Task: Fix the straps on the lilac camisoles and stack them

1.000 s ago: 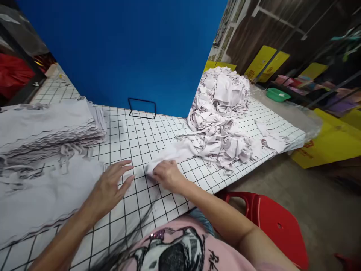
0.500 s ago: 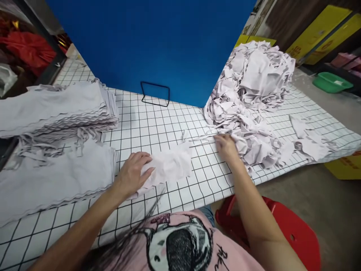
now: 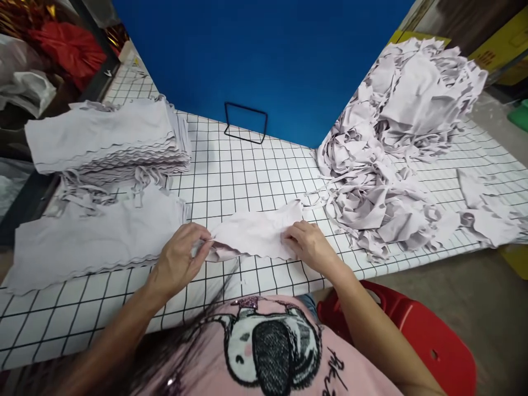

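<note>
A pale whitish cloth piece (image 3: 256, 234) lies spread on the table in front of me, its left end lifted a little so a fold shows beneath. My left hand (image 3: 180, 256) pinches that left end between thumb and fingers. On the right end of the same cloth, my right hand (image 3: 307, 242) has its fingers curled and pressed together on the fabric. Thin strips run from the cloth's upper right corner toward a tangled heap of similar cloth pieces (image 3: 371, 203).
Neat layered cloth stacks stand at the left, an upper stack (image 3: 107, 135) behind a lower one (image 3: 94, 236). A large blue panel (image 3: 264, 60) with a black wire frame (image 3: 246, 138) rises at the back. The table (image 3: 223, 181) has a checked cover; a red stool (image 3: 429, 335) is below right.
My right hand has moved left from the strips by the heap onto the cloth's right end. My left hand has gone from resting on the cloth to pinching its edge. The view has shifted.
</note>
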Motion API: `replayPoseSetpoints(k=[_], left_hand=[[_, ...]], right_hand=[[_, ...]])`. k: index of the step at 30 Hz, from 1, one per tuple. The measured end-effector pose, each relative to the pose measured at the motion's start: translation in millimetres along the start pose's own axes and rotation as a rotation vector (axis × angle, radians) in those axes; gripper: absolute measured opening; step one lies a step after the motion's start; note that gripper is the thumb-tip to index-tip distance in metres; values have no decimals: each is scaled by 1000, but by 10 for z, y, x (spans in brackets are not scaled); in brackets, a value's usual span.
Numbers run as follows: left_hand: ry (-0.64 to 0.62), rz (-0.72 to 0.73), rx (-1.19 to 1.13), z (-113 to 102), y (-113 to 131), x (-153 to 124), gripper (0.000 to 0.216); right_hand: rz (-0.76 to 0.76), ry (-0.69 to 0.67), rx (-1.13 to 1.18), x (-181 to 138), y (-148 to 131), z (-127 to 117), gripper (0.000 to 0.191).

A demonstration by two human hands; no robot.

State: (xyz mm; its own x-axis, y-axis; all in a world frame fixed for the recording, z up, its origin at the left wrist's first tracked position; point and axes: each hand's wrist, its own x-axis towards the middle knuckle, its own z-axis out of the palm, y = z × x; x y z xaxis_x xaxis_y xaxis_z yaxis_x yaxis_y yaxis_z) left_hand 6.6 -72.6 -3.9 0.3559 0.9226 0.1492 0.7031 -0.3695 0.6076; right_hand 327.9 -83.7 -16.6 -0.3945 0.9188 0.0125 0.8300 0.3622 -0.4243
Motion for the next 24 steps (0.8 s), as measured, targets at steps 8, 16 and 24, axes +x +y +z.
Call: replayPoseSetpoints(k=[8, 16, 24], left_hand=[[155, -235, -376, -124, 486, 361, 24], [22, 78, -142, -202, 538, 439, 22], [324, 111, 229, -581, 272, 486, 17]], right_hand=[[-131, 197, 203, 287, -358, -277, 50], [28, 373, -98, 536, -457, -257, 17], [83, 720, -249, 405, -145, -1006, 17]])
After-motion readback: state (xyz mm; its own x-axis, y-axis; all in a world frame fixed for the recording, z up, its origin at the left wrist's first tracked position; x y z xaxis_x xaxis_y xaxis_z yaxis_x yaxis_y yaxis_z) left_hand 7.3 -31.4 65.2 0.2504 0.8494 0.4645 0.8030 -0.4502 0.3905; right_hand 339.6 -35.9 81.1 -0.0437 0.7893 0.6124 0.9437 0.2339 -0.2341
